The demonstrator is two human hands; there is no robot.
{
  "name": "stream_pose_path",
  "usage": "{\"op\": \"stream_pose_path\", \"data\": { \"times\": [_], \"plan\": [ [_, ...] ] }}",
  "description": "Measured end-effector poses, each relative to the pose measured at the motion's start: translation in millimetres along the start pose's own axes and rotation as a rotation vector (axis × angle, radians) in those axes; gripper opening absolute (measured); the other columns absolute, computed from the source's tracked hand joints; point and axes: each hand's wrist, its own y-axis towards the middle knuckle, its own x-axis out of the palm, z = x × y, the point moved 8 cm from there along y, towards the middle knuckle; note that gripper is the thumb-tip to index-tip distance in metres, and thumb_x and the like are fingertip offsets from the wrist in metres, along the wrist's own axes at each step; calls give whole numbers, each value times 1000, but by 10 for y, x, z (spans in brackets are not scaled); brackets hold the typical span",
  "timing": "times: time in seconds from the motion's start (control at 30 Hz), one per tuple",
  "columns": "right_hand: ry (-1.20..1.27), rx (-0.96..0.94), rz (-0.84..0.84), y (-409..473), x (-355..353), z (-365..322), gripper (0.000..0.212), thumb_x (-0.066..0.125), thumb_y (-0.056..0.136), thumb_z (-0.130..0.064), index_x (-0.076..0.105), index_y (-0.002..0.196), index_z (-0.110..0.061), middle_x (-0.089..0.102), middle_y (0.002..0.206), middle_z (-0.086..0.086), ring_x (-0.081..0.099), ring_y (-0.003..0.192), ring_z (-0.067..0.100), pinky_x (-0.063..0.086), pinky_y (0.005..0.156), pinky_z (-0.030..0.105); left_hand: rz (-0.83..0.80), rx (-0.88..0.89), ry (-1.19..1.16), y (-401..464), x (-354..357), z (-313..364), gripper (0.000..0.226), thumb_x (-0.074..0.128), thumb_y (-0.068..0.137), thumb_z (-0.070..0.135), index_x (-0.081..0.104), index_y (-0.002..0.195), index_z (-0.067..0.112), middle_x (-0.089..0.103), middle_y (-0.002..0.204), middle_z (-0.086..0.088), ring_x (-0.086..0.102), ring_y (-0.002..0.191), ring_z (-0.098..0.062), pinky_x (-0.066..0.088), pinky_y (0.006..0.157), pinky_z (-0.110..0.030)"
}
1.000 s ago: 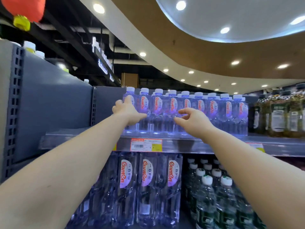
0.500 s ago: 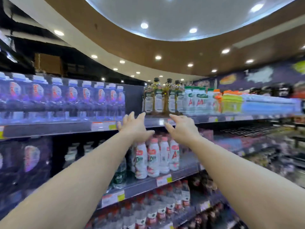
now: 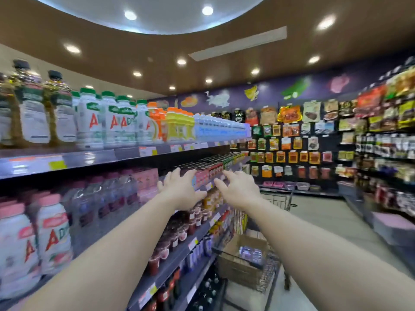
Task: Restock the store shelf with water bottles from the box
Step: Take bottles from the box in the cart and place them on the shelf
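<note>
Both grips are unloaded: the left hand [image 3: 179, 189] and the right hand [image 3: 239, 190] extend forward at mid-frame with fingers spread and nearly straight, palms turned away from the camera, holding nothing. Two bare forearms run from the lower corners of the frame up to the hands, which sit side by side and apart from each other. The hands appear in front of the edge of the middle shelf [image 3: 208, 187]; contact with it cannot be confirmed. Below and to the right of the right hand stands one wire shopping cart [image 3: 256, 274] in the aisle, carrying one open cardboard box [image 3: 235, 263]; packaged water bottles [image 3: 250, 252] with bluish wrap show inside the box, but the count cannot be read. On the left, the store shelf [image 3: 89, 158] rises in several tiers. The top tier holds two dark-capped bottles of yellow liquid [image 3: 54, 108], a row of green-capped white bottles [image 3: 107, 122], then orange and yellow bottles [image 3: 177, 126], then a long row of pale blue bottles [image 3: 220, 129]. The middle tier holds at least two pink-capped white bottles [image 3: 51, 234] at the near end, with clear bottles and small jars further along. The image is blurred, so finer counts are unreliable. Hanging snack packets [image 3: 292, 135] cover the far wall, and recessed ceiling lights [image 3: 207, 10] number at least twelve.
</note>
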Motion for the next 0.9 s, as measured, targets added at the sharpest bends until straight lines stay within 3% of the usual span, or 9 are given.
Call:
{"op": "stream_pose_path", "data": {
  "times": [0.13,0.3,0.53,0.9],
  "plan": [
    [-8,111,54,616,107,728,64,30,93,-65,43,143,-28,46,145,8,38,134,30,37,108,44,-42,130,-35,909,537,531,81,50,85,68,16,153,38,7,164,-8,7,151,-29,14,119,-54],
    [-28,257,33,1110,402,1663,65,31,92,-66,42,145,-28,42,149,8,32,139,29,29,114,44,-116,234,-47,1805,1241,1198,79,48,84,71,17,151,42,6,164,-6,8,150,-29,19,118,-53],
    [-41,390,14,1754,744,3110,64,32,93,-64,41,145,-28,44,147,9,35,137,29,32,112,42,-178,345,-42,2730,2312,2136,77,48,86,69,19,151,41,10,163,-8,13,149,-31,21,118,-51],
    [-23,280,-204,3311,1632,4855,72,34,90,-69,37,147,-27,40,151,6,31,140,28,31,114,42,-281,105,-73,4221,3807,2653,76,53,87,65,20,151,41,12,163,-9,13,149,-31,20,119,-51]
  ]
}}
